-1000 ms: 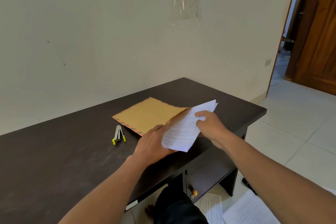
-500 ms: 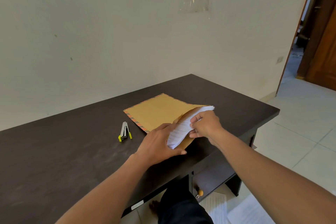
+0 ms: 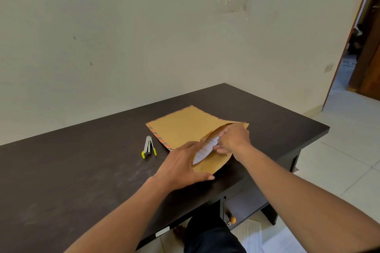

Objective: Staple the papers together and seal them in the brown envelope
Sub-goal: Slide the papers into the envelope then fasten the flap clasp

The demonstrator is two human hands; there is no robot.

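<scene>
Two bare hands are working at the mouth of a brown envelope (image 3: 185,127), which is lying flat on a dark desk (image 3: 82,170). The left hand (image 3: 181,167) is pressing on the envelope's near edge, fingers straight and thumb stretched sideways. The right hand (image 3: 233,139) is pinching white lined papers (image 3: 206,148) with curled fingers; the papers are sitting mostly inside the gaping mouth. A small stapler (image 3: 148,148) is lying just left of the envelope, not touching it.
</scene>
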